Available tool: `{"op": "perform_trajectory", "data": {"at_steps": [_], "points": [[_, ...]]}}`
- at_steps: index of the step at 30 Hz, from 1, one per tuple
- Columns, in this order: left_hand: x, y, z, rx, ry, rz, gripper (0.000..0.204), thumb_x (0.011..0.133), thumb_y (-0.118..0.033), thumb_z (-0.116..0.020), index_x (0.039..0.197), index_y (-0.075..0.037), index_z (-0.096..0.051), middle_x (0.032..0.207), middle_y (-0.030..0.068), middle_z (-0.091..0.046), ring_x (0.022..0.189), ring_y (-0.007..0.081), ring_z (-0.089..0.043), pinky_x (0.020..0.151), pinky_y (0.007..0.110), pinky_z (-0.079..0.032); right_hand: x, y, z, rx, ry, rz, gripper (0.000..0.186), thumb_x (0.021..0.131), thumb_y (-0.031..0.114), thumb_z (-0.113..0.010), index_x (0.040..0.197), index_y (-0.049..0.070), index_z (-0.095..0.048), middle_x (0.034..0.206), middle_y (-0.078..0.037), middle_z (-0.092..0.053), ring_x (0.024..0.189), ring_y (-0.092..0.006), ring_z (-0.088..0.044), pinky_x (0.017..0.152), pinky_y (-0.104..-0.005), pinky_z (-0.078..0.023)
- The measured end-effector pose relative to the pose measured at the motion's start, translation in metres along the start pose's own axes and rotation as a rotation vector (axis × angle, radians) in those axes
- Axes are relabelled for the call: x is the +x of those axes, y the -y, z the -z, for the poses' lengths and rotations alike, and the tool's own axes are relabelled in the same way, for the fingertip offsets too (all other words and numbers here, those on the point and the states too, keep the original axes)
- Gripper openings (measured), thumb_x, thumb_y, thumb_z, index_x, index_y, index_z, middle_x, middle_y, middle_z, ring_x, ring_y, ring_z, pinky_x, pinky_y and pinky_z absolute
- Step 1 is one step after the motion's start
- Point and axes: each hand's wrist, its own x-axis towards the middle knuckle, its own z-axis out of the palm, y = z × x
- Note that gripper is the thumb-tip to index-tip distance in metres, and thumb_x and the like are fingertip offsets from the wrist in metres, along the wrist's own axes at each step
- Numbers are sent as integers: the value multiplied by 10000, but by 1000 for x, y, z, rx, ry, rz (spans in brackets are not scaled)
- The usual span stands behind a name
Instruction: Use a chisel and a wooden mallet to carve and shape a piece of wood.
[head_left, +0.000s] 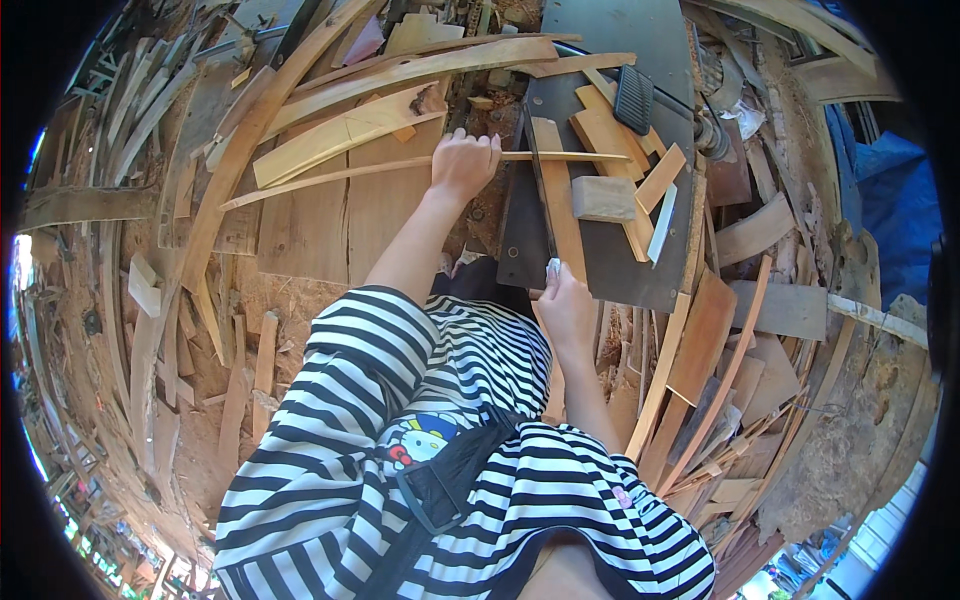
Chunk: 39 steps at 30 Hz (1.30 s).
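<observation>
My left hand (pixel 467 163) is closed around a long thin wooden strip (pixel 330 186). The strip lies crosswise, its right end (pixel 590 156) reaching over the dark metal table top (pixel 640 278). My right hand (pixel 567 303), closed too, grips a tool whose pale end (pixel 553 266) shows above the fingers. A long thin dark edge (pixel 543 200) runs away from that hand and meets the strip; it looks like a blade seen edge-on, but I cannot tell the tool's exact kind. Beside it on the table lie a flat board (pixel 560 205) and a greyish block (pixel 603 198).
A black ribbed piece (pixel 634 100), a white strip (pixel 663 225) and several offcuts (pixel 595 125) also lie on the table. Boards and curved planks (pixel 345 135) are piled at the left. More scrap wood (pixel 708 335) leans at the right, before a blue tarp (pixel 895 200).
</observation>
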Motion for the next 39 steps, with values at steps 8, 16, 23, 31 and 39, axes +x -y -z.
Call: {"op": "perform_trajectory", "data": {"at_steps": [8, 16, 23, 31, 39], "points": [[4, 0, -4, 74, -429, -250, 379, 917, -374, -533, 1040, -28, -629, 1141, 159, -624, 1138, 323, -543, 1048, 456, -376, 30, -1, -4, -99, -33, -10, 223, 933, 203, -502, 880, 11, -600, 729, -261, -637, 710, -449, -634, 628, -535, -490], [-9, 12, 8, -47, 189, -197, 307, 890, -374, -594, 913, -68, -585, 787, 126, -668, 800, 309, -663, 687, 439, -514, -6, -7, 3, -41, 37, -17, 220, 935, 196, -497, 861, 14, -596, 730, -266, -635, 708, -446, -637, 634, -536, -493], [-4, 6, 12, -139, 153, -203, 373, 964, -416, -473, 856, -74, -576, 694, 145, -647, 686, 330, -657, 598, 450, -502, 21, -6, -10, -114, -43, 14, 212, 939, 178, -492, 865, 1, -583, 698, -260, -632, 695, -442, -638, 613, -534, -489], [-12, 4, 14, -131, 162, -239, 366, 968, -377, -468, 810, -80, -613, 669, 148, -650, 671, 334, -660, 594, 456, -500, 5, 13, 11, -99, 53, -4, 223, 943, 176, -478, 886, -6, -594, 723, -274, -637, 699, -450, -638, 631, -533, -498], [-11, 2, 12, -115, 147, -211, 361, 951, -376, -490, 768, -92, -617, 648, 158, -638, 665, 349, -652, 592, 474, -493, 13, 6, 1, -55, 10, 15, 226, 935, 174, -488, 862, -14, -591, 727, -287, -631, 703, -452, -634, 634, -542, -493]]}}
